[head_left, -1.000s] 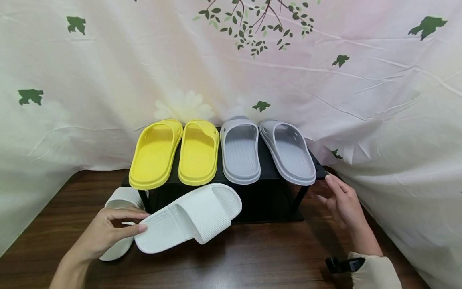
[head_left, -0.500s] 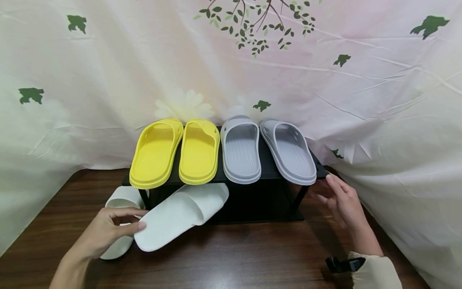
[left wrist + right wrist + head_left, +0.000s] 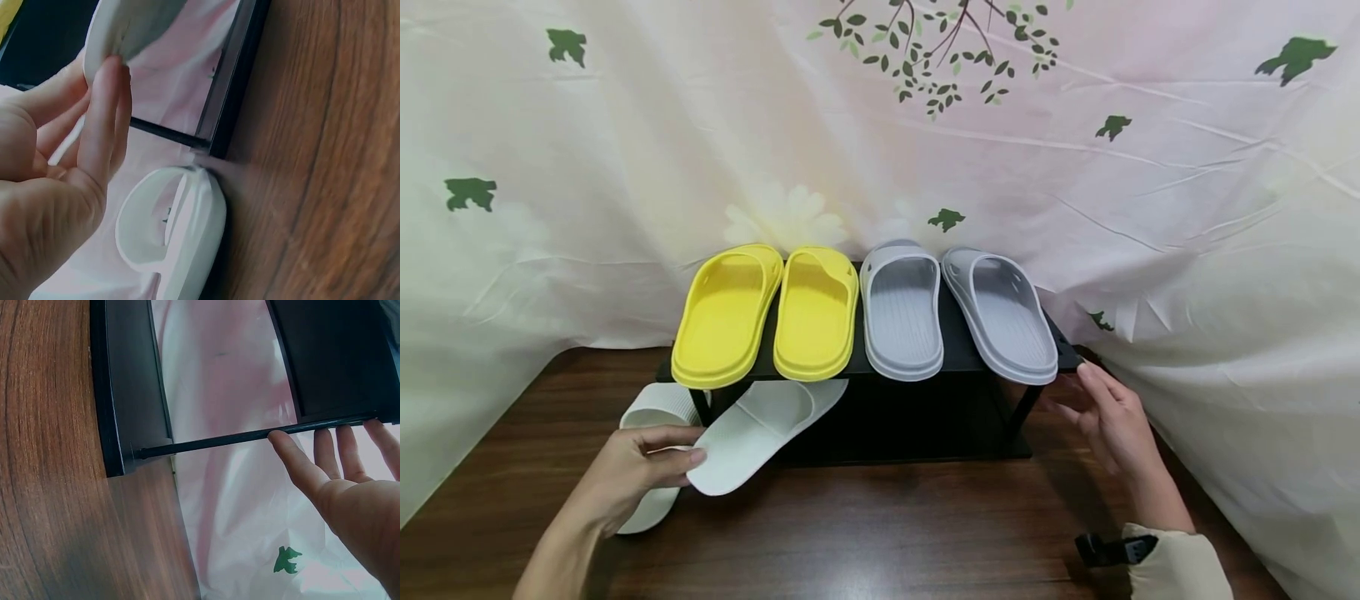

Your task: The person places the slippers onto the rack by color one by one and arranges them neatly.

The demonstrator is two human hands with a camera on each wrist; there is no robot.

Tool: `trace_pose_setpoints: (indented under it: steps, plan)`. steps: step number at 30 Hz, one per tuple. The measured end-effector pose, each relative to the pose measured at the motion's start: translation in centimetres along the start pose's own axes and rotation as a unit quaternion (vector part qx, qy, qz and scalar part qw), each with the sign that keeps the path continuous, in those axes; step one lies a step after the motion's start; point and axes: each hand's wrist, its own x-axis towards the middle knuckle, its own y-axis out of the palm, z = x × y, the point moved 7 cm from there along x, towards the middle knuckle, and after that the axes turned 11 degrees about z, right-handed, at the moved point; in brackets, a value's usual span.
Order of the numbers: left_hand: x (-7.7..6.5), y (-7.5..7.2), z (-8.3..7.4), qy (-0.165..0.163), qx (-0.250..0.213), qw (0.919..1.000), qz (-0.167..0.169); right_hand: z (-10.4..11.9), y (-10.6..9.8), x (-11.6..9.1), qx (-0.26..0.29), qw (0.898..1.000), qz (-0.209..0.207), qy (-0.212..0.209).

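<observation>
My left hand [image 3: 628, 475] pinches the heel end of a white slide slipper [image 3: 745, 442] between thumb and fingers. Its toe end reaches under the upper shelf of the black shoe rack [image 3: 956, 342], partly hidden by it. In the left wrist view the slipper's heel [image 3: 105, 37] is upright between the fingertips. The matching white slipper [image 3: 651, 510] lies on the wood surface left of the rack, partly behind that hand. At the rack's right end, my right hand [image 3: 1112, 421] touches the side bar [image 3: 219, 442] with extended fingertips.
On the upper shelf stand two yellow slippers [image 3: 718, 333] and two grey slippers [image 3: 904, 325]. Below is the black lower shelf [image 3: 917, 429], between thin posts [image 3: 1022, 412]. A printed cloth [image 3: 775, 125] hangs behind and along the sides of the brown wood surface [image 3: 880, 533].
The held white slipper has moved from in front of the rack to partly under the upper shelf, tilting as it went. My left hand followed slightly rightward and up. The right hand stays put.
</observation>
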Motion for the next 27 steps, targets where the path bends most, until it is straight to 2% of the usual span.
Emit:
trace_pose_setpoints:
  steps: [11, 16, 21, 27]
  plan:
    - [0.3, 0.2, 0.7, -0.03, -0.023, 0.9989, -0.029, -0.4, -0.1, 0.1, -0.009, 1.0, -0.015, 0.015]
    - [0.8, 0.5, 0.7, -0.019, -0.04, 0.9976, -0.053, -0.2, 0.0, 0.1, 0.0, 1.0, -0.001, 0.001]
    - [1.0, 0.7, 1.0, -0.022, -0.051, 0.9956, -0.076, -0.1, 0.0, 0.0, 0.0, 1.0, 0.001, -0.002]
    - [1.1, 1.0, 1.2, -0.022, -0.061, 0.9956, -0.068, -0.1, -0.1, 0.0, -0.015, 1.0, -0.002, 0.002]
